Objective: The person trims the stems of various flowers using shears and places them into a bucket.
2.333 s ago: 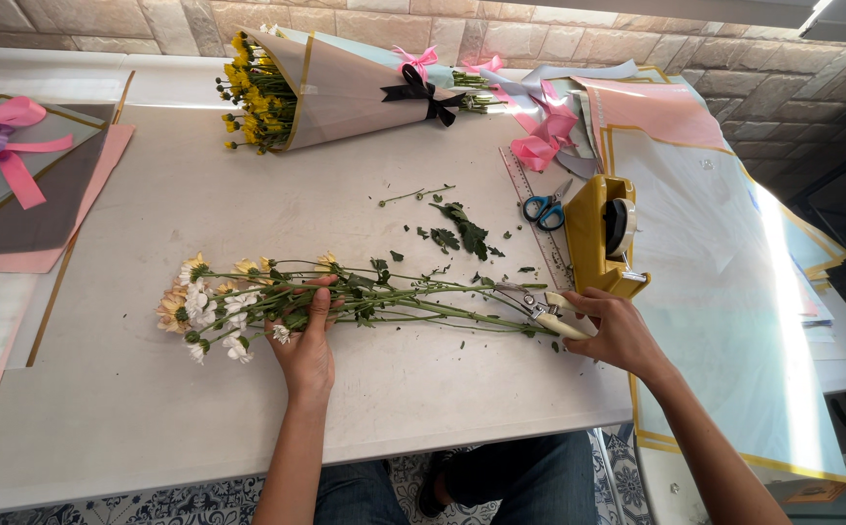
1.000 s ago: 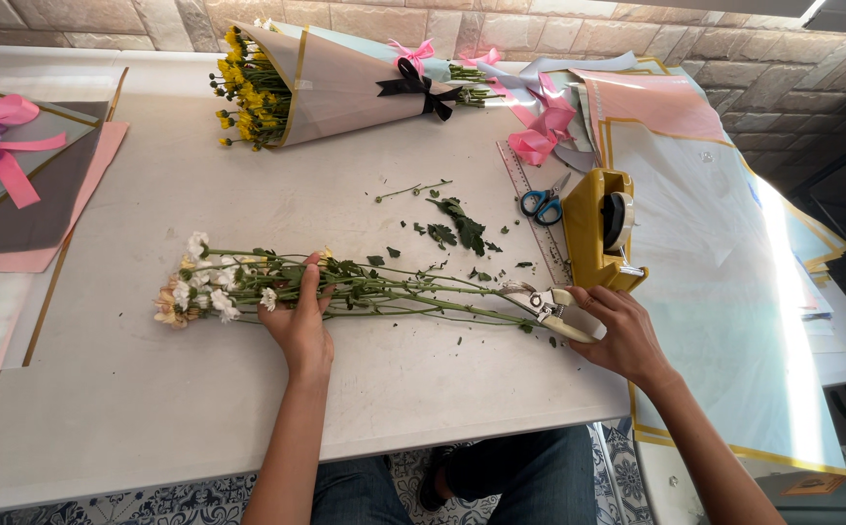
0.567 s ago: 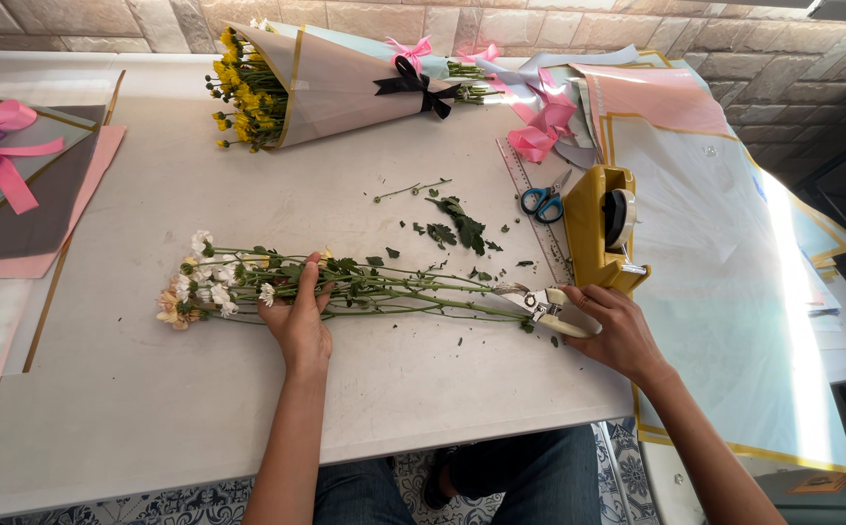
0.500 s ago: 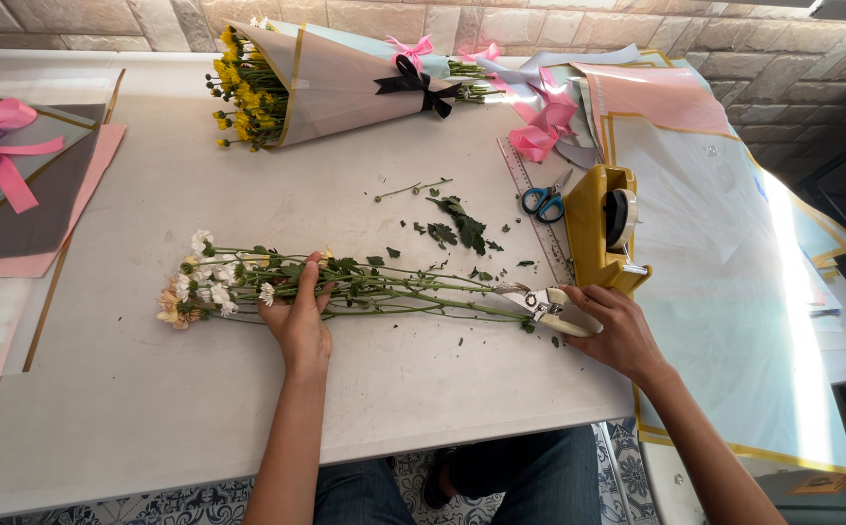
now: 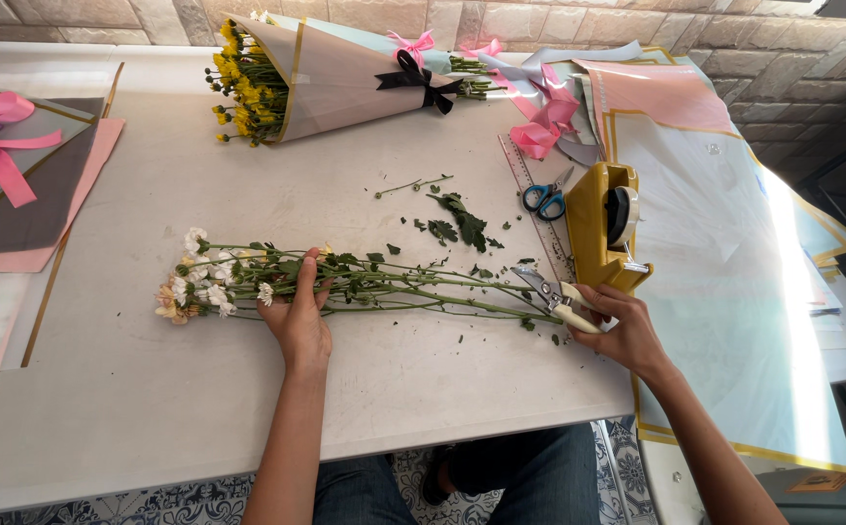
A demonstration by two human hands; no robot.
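A bunch of white and pale flowers (image 5: 211,288) with long green stems (image 5: 423,289) lies sideways across the white table (image 5: 151,408). My left hand (image 5: 299,316) presses flat on the stems just behind the blooms. My right hand (image 5: 620,326) grips cream-handled pruning shears (image 5: 557,297), whose blades sit at the cut ends of the stems.
A yellow tape dispenser (image 5: 606,224) stands just beyond my right hand, with blue scissors (image 5: 546,198) and a ruler beside it. A wrapped bouquet of yellow flowers (image 5: 316,73) lies at the back. Pink ribbons (image 5: 540,126), wrapping sheets (image 5: 724,253) and leaf scraps (image 5: 457,222) surround the work area.
The bunch has shifted slightly and my left hand has resettled on the stems. My right hand stays with the shears at the stem ends.
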